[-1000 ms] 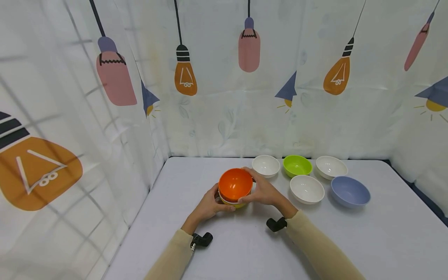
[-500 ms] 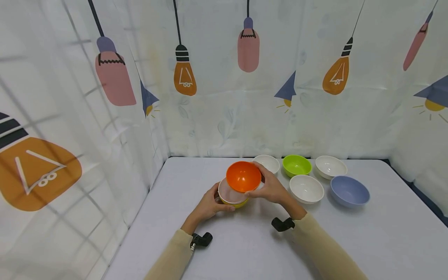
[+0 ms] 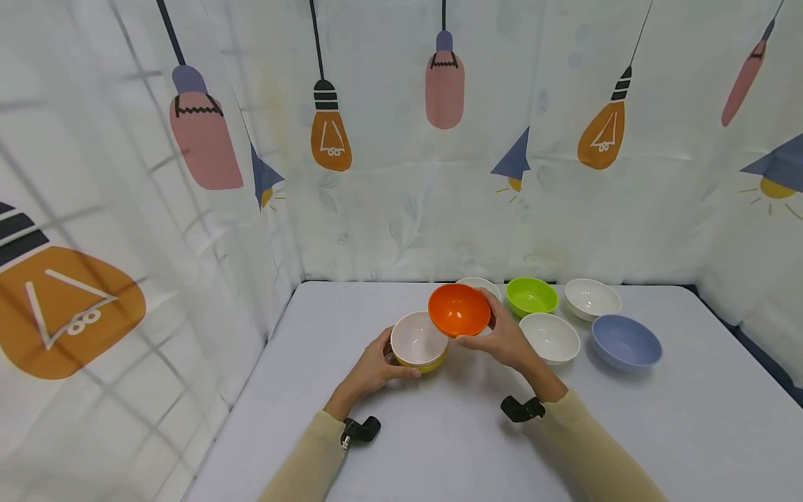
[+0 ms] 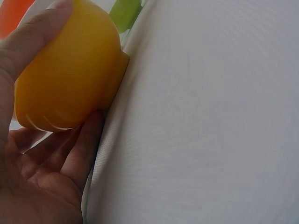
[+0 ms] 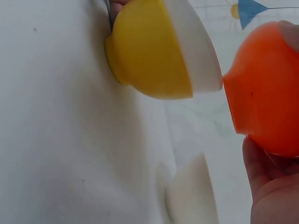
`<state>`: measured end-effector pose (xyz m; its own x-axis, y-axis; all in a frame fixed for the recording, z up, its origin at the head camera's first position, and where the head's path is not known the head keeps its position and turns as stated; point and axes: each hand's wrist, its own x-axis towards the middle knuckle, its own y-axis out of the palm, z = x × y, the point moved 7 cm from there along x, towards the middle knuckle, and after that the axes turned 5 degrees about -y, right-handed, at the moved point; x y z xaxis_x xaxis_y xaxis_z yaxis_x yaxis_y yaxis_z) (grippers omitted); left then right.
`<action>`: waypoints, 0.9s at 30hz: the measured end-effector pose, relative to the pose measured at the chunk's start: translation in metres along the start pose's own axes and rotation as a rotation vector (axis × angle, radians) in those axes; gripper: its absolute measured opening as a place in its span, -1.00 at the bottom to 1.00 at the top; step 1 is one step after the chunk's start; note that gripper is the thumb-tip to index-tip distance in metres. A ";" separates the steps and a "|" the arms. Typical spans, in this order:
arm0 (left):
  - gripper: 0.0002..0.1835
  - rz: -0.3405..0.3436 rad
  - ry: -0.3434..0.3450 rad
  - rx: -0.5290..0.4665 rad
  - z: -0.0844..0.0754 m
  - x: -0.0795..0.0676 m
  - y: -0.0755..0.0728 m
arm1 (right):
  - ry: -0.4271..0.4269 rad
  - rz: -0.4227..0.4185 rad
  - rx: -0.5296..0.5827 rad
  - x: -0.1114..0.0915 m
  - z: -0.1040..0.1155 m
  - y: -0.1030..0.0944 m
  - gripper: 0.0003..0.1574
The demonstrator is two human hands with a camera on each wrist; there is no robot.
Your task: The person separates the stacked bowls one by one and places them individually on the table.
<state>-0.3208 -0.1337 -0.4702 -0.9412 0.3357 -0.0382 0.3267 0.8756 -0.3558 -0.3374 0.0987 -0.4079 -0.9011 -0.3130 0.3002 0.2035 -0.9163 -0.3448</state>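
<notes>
A white bowl (image 3: pixel 419 339) sits nested inside a yellow bowl (image 5: pixel 145 51), upright on the table. My left hand (image 3: pixel 375 368) holds the yellow bowl from the left, its thumb on the near side and the fingers round the back. My right hand (image 3: pixel 507 340) grips an orange bowl (image 3: pixel 459 311) between thumb and fingers. That bowl is in the air, just right of and above the nested pair. In the right wrist view its foot comes close to the white rim; whether they touch I cannot tell.
On the right of the white table (image 3: pixel 351 307) stand a green bowl (image 3: pixel 532 297), a blue bowl (image 3: pixel 626 342), a front white bowl (image 3: pixel 549 338) and a back white bowl (image 3: pixel 592 300). Another white bowl (image 3: pixel 479 283) is partly hidden behind the orange one. A printed curtain (image 3: pixel 401 209) hangs behind.
My right hand has lifted the orange bowl out of the white one and carried it up and right, uncovering the white inside. The left hand stays on the yellow bowl.
</notes>
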 end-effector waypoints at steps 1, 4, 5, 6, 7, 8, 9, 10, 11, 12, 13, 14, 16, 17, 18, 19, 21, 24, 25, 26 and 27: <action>0.06 -0.001 0.001 0.002 0.000 0.000 0.000 | 0.004 -0.012 -0.003 0.000 -0.005 -0.002 0.16; 0.07 -0.003 0.006 0.005 0.000 0.000 0.000 | 0.024 -0.042 -0.008 -0.002 -0.019 -0.007 0.21; 0.07 -0.004 0.007 0.005 0.000 0.000 0.000 | 0.035 -0.051 -0.011 -0.003 -0.022 -0.008 0.22; 0.07 -0.004 0.009 0.005 0.000 0.000 0.000 | 0.046 -0.061 -0.013 -0.004 -0.025 -0.009 0.23; 0.07 -0.004 0.011 0.004 0.000 0.000 0.000 | 0.055 -0.066 -0.017 -0.006 -0.028 -0.010 0.24; 0.07 -0.005 0.011 0.001 0.000 0.000 0.000 | 0.063 -0.074 -0.020 -0.007 -0.030 -0.011 0.26; 0.07 -0.005 0.011 0.000 -0.001 0.000 0.000 | 0.074 -0.080 -0.025 -0.009 -0.032 -0.012 0.27; 0.07 -0.005 0.010 0.001 -0.001 0.000 0.000 | 0.085 -0.088 -0.031 -0.010 -0.034 -0.013 0.27; 0.07 -0.006 0.009 0.000 -0.001 0.000 0.000 | 0.097 -0.091 -0.037 -0.012 -0.035 -0.014 0.26; 0.07 -0.006 0.007 0.001 -0.001 0.000 0.000 | 0.111 -0.096 -0.043 -0.013 -0.037 -0.014 0.26; 0.07 -0.006 0.006 0.002 -0.001 0.000 0.000 | 0.121 -0.095 -0.050 -0.015 -0.039 -0.014 0.26; 0.07 -0.007 0.004 0.005 -0.001 0.000 0.000 | 0.139 -0.102 -0.055 -0.016 -0.041 -0.015 0.26; 0.06 -0.010 0.002 0.014 -0.001 0.000 0.000 | 0.169 -0.106 -0.061 -0.019 -0.044 -0.015 0.28; 0.06 -0.012 0.001 0.018 -0.001 0.000 0.000 | 0.184 -0.106 -0.061 -0.020 -0.046 -0.015 0.31; 0.07 -0.014 -0.001 0.021 -0.001 -0.001 -0.001 | 0.201 -0.108 -0.066 -0.022 -0.047 -0.015 0.34; 0.07 -0.015 -0.001 0.024 -0.002 -0.001 -0.001 | 0.213 -0.108 -0.068 -0.023 -0.049 -0.014 0.36; 0.07 -0.020 -0.002 0.028 -0.002 -0.001 -0.001 | 0.239 -0.110 -0.076 -0.026 -0.053 -0.014 0.40; 0.07 -0.026 -0.003 0.026 -0.002 -0.001 -0.001 | 0.262 -0.106 -0.098 -0.029 -0.060 -0.012 0.45; 0.07 -0.027 -0.004 0.024 -0.002 -0.001 -0.001 | 0.263 -0.104 -0.104 -0.030 -0.063 -0.011 0.46; 0.07 -0.029 -0.008 0.024 -0.001 -0.001 -0.002 | 0.264 -0.103 -0.110 -0.031 -0.065 -0.011 0.48; 0.07 -0.031 -0.009 0.023 -0.001 -0.001 -0.002 | 0.267 -0.100 -0.114 -0.032 -0.067 -0.010 0.49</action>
<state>-0.3206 -0.1349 -0.4684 -0.9515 0.3056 -0.0356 0.2958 0.8770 -0.3786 -0.3366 0.1346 -0.4737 -0.9863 -0.1322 0.0988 0.0778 -0.9005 -0.4278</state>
